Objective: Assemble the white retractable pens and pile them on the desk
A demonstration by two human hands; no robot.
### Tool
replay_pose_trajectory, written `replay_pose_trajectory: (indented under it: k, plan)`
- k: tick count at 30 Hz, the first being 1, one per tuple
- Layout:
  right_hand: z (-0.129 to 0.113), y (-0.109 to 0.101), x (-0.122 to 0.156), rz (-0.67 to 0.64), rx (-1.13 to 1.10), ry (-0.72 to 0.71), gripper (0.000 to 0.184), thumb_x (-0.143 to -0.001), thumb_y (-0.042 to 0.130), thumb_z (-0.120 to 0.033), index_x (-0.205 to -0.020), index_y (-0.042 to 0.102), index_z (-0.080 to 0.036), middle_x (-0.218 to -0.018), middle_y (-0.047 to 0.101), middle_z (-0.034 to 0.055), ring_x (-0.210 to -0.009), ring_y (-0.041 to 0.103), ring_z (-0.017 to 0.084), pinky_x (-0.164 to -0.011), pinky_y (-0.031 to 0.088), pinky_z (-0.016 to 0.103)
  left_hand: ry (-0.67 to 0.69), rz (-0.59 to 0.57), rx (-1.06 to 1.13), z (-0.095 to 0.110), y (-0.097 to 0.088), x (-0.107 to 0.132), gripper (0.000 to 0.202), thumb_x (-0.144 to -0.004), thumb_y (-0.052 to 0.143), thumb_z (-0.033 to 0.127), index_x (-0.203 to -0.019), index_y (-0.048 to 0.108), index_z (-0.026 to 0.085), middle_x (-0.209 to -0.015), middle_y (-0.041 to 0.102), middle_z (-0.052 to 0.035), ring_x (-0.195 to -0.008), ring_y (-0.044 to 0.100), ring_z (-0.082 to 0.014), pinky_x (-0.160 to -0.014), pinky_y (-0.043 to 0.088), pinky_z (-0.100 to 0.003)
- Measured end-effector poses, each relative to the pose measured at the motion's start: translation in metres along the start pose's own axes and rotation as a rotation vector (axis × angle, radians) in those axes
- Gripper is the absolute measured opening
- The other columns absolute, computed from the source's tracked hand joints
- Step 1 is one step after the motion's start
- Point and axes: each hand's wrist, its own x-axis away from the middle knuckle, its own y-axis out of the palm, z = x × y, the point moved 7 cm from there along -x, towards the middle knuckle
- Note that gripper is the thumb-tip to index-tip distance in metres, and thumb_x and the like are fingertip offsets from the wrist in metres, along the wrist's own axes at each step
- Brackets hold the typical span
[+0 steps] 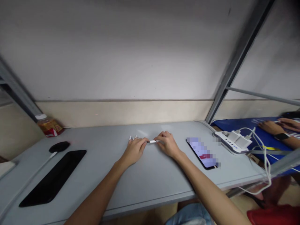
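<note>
Between my two hands is a slim white stick-like piece (152, 141) with a dark left end, too small to name for sure. My left hand (135, 149) pinches its dark end, fingers bent and close to the tabletop. The thumb and fingers of my right hand (167, 143) close on its other end. Several small white pieces (134, 137) stick out just beyond the fingers of my left hand; their lower parts are partly hidden. Both hands are over the far middle of the grey table (93, 175).
At right lie a lit phone (202, 153) and a white power strip (232, 142) with chargers and cables. A black mat (55, 176), a black mouse-like object (59, 147) and a bottle (49, 125) are at left. A co-worker's hands (272, 127) are over a blue table.
</note>
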Motion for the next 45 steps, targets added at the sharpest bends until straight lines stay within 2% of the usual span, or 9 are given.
replay_pose_trajectory:
  k: [13,18,23,27,30,35,38,41,45]
  plan:
    - [-0.019,-0.007,0.000,-0.048,-0.215,-0.048,0.022,-0.091,0.057,-0.031,-0.109,0.069,-0.027,-0.095,0.070,0.0046,-0.088,0.056,0.018,-0.082,0.039,0.031,-0.008,-0.014,0.037,0.003,-0.004,0.002,0.033,-0.098,0.029,0.033,-0.086,0.057,0.021,-0.089,0.063,-0.0022,-0.092,0.050,-0.0204,-0.089,0.034,-0.039]
    - [-0.020,-0.005,-0.001,-0.125,-0.226,0.015,0.035,-0.097,0.041,-0.033,-0.086,0.073,-0.021,-0.070,0.066,0.0032,-0.073,0.055,0.016,-0.073,0.039,0.028,-0.005,-0.008,-0.002,0.005,-0.007,0.003,0.034,-0.099,0.027,0.033,-0.083,0.055,0.021,-0.088,0.063,-0.0007,-0.090,0.048,-0.0201,-0.086,0.031,-0.038]
    - [-0.010,-0.011,-0.002,-0.071,-0.362,0.066,0.027,-0.085,0.061,-0.035,-0.108,0.065,-0.022,-0.086,0.066,0.0033,-0.079,0.057,0.016,-0.074,0.041,0.027,-0.025,0.010,-0.017,-0.001,-0.007,0.002,0.035,-0.099,0.026,0.032,-0.082,0.053,0.020,-0.084,0.061,-0.0008,-0.087,0.048,-0.0193,-0.080,0.030,-0.035]
    - [0.000,-0.007,-0.001,-0.103,-0.406,0.131,0.021,-0.089,0.055,-0.036,-0.090,0.065,-0.018,-0.073,0.062,0.0003,-0.065,0.052,0.013,-0.063,0.038,0.023,-0.043,-0.003,0.005,-0.004,-0.008,0.002,0.034,-0.099,0.025,0.031,-0.083,0.054,0.021,-0.084,0.061,-0.0010,-0.086,0.048,-0.0189,-0.078,0.030,-0.034]
    - [0.004,-0.002,0.001,-0.145,-0.390,0.184,0.035,-0.094,0.043,-0.041,-0.080,0.063,-0.017,-0.061,0.054,-0.0020,-0.056,0.046,0.011,-0.056,0.034,0.023,-0.042,-0.007,0.021,-0.003,-0.010,0.002,0.034,-0.099,0.025,0.031,-0.086,0.055,0.022,-0.085,0.061,-0.0005,-0.086,0.047,-0.0189,-0.080,0.029,-0.035]
    - [0.003,-0.005,0.001,-0.103,-0.426,0.144,0.029,-0.085,0.058,-0.037,-0.110,0.058,-0.022,-0.068,0.056,-0.0042,-0.059,0.048,0.011,-0.057,0.034,0.021,-0.056,-0.005,0.016,-0.005,-0.011,0.001,0.033,-0.099,0.026,0.031,-0.081,0.052,0.021,-0.080,0.060,-0.0002,-0.084,0.047,-0.0189,-0.079,0.029,-0.034]
    - [0.005,-0.003,0.001,-0.127,-0.415,0.165,0.023,-0.090,0.051,-0.039,-0.092,0.062,-0.019,-0.063,0.056,-0.0031,-0.056,0.046,0.011,-0.056,0.034,0.022,-0.052,-0.005,0.019,-0.005,-0.010,0.001,0.034,-0.099,0.026,0.031,-0.080,0.052,0.021,-0.081,0.060,-0.0007,-0.085,0.048,-0.0192,-0.078,0.030,-0.034]
    - [0.006,0.001,0.001,-0.165,-0.418,0.200,0.037,-0.093,0.043,-0.045,-0.077,0.062,-0.017,-0.057,0.054,-0.0019,-0.053,0.045,0.011,-0.054,0.033,0.022,-0.049,0.003,0.024,-0.006,-0.009,0.001,0.034,-0.099,0.024,0.032,-0.080,0.051,0.021,-0.082,0.060,-0.0005,-0.085,0.048,-0.0189,-0.079,0.029,-0.034]
    - [0.003,-0.006,0.001,-0.086,-0.478,0.171,0.029,-0.085,0.059,-0.040,-0.105,0.060,-0.019,-0.063,0.056,-0.0041,-0.057,0.049,0.011,-0.056,0.036,0.021,-0.061,0.021,0.023,-0.009,-0.009,0.002,0.033,-0.099,0.025,0.032,-0.084,0.051,0.021,-0.082,0.059,-0.0005,-0.086,0.048,-0.0189,-0.080,0.029,-0.035]
